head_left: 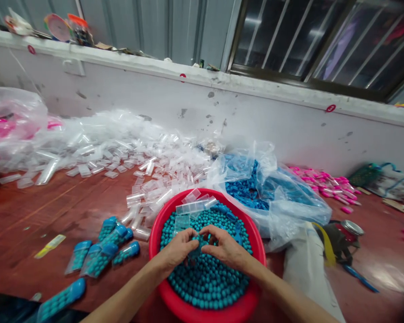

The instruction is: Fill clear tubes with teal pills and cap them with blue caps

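Over a red basin (156, 224) full of teal beads (212, 287), both my hands meet at a small clear plastic container (195, 247) that looks teal inside. The fingers of my left hand (179, 247) are closed around its left side. My right hand (225, 249) curls in from the other side, its thumb and index finger at the container. Part of the container is hidden by my fingers. Several empty clear containers (191, 207) lie on the beads at the basin's back, and blue plastic pieces (237, 231) rest among the beads at the right.
Several bead-filled containers with blue caps (103, 260) lie left of the basin. A large heap of clear containers (121, 139) runs along the wall. Behind the basin sits a plastic bag of blue parts (245, 188). Pink items (330, 186) and a metal-lidded jar (352, 228) are at the right.
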Demonstrator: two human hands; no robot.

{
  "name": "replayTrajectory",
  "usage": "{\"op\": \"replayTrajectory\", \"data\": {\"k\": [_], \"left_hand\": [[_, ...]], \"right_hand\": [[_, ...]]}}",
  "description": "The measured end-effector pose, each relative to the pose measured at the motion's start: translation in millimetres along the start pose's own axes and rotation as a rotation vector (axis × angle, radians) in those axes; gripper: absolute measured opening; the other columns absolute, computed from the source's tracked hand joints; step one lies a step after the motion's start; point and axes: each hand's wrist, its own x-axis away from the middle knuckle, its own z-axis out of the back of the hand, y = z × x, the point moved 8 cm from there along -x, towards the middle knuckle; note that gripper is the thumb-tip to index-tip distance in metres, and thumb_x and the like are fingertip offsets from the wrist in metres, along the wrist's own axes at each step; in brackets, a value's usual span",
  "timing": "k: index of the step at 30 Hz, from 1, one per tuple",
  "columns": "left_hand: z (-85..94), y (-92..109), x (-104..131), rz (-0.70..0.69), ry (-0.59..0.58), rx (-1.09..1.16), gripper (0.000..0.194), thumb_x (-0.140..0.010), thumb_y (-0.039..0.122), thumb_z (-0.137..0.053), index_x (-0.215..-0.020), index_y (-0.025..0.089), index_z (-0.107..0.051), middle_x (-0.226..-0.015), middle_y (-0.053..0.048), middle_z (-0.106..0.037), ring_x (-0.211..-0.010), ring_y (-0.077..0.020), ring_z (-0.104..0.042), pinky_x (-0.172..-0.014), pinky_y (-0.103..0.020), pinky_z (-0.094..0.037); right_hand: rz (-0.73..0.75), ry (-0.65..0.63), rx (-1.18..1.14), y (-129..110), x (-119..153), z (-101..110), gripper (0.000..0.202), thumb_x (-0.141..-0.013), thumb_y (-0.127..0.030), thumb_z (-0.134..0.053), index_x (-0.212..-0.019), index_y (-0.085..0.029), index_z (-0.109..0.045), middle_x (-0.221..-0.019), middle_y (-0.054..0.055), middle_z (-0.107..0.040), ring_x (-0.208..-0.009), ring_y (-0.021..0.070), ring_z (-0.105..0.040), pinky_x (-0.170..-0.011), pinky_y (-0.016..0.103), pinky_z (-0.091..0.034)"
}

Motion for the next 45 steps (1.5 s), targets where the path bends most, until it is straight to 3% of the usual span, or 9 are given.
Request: {"op": "replayTrajectory", "data": {"k": [7,14,18,20,24,27,35,40,45], "left_hand": [[-4.9,-3.6,-1.0,0.069,-0.086,0.002,0.030,-0.067,0.041,-0.058,-0.079,0.016,-0.046,-0.054,0.005,-0.054,-0.035,-0.0066,-0.050,-0.030,-0.014,-0.025],[-5.6,-12.9,-3.5,0.193,-0.132,0.190,0.029,-0.067,0.041,-0.059,-0.075,0.015,-0.046,-0.058,0.002,-0.057,-0.040,-0.0087,-0.054,-0.033,-0.015,-0.034],[-4.0,-10.3,-4.2,0.131,-0.104,0.067,0.032,-0.067,0.042,-0.059,-0.080,0.016,-0.045,-0.057,0.004,-0.056,-0.037,-0.0063,-0.049,-0.030,-0.013,-0.027],[-1.7,-6.9,-2.7,0.076,-0.067,-0.006,0.035,-0.067,0.044,-0.059,-0.084,0.017,-0.044,-0.058,0.005,-0.055,-0.037,-0.0060,-0.049,-0.030,-0.012,-0.027],[5.1,-6.0,4.4,0.062,-0.002,-0.075,0.036,-0.067,0.046,-0.058,-0.083,0.018,-0.043,-0.059,0.005,-0.055,-0.038,-0.0062,-0.049,-0.031,-0.013,-0.026],[4.3,-7.7,9.7,0.114,-0.035,0.014,0.034,-0.072,0.049,-0.053,-0.083,0.018,-0.041,-0.062,0.003,-0.057,-0.039,-0.0062,-0.050,-0.032,-0.013,-0.026],[-0.8,-6.2,8.5,0.124,-0.050,0.064,0.043,-0.069,0.047,-0.058,-0.097,0.019,-0.043,-0.064,0.003,-0.059,-0.040,-0.0071,-0.052,-0.033,-0.014,-0.027],[-2.5,-5.2,10.9,0.131,-0.060,0.103,0.041,-0.069,0.045,-0.059,-0.096,0.019,-0.043,-0.063,0.003,-0.060,-0.042,-0.0076,-0.053,-0.035,-0.014,-0.030],[-3.6,-1.9,12.9,0.120,-0.083,0.151,0.038,-0.069,0.043,-0.058,-0.093,0.018,-0.043,-0.062,0.002,-0.060,-0.040,-0.0069,-0.052,-0.033,-0.014,-0.025]], "right_hand": [[-0.155,-0.157,-0.191,14.0,-0.6,-12.4,0.042,-0.068,-0.017,-0.063,-0.106,-0.026,-0.046,-0.068,-0.009,-0.045,-0.043,0.0051,-0.041,-0.036,0.015,-0.032],[0.053,-0.006,0.361,-13.6,-4.6,0.3,0.024,-0.071,-0.022,-0.063,-0.095,-0.019,-0.058,-0.074,-0.001,-0.062,-0.071,0.0142,-0.057,-0.062,0.022,-0.039],[-0.073,-0.212,0.570,-7.6,-7.3,3.0,0.018,-0.076,-0.035,-0.058,-0.078,-0.018,-0.063,-0.061,-0.003,-0.062,-0.058,0.0116,-0.057,-0.052,0.018,-0.036],[-0.130,-0.240,0.696,-7.1,-4.7,18.2,0.019,-0.078,-0.037,-0.055,-0.076,-0.020,-0.064,-0.066,-0.003,-0.065,-0.063,0.0117,-0.059,-0.054,0.018,-0.036],[-0.235,-0.024,0.890,-9.6,5.5,64.5,0.021,-0.085,-0.031,-0.045,-0.083,-0.019,-0.063,-0.085,0.005,-0.067,-0.083,0.0187,-0.060,-0.065,0.025,-0.037],[-0.340,0.055,0.970,0.1,14.2,76.4,0.026,-0.085,-0.033,-0.043,-0.085,-0.015,-0.061,-0.086,0.012,-0.066,-0.085,0.0255,-0.060,-0.068,0.031,-0.039],[-0.364,0.003,0.889,28.4,18.5,32.4,0.026,-0.081,-0.021,-0.049,-0.106,-0.015,-0.052,-0.091,0.010,-0.066,-0.083,0.0229,-0.062,-0.066,0.028,-0.043],[-0.309,0.013,0.776,32.3,12.0,36.9,0.032,-0.091,-0.025,-0.030,-0.121,-0.018,-0.041,-0.078,0.001,-0.066,-0.061,0.0125,-0.061,-0.055,0.021,-0.042],[-0.096,0.008,1.008,10.5,10.8,34.4,0.035,-0.085,-0.009,-0.036,-0.111,-0.026,-0.052,-0.100,0.006,-0.058,-0.083,0.0176,-0.055,-0.066,0.026,-0.040]]}}
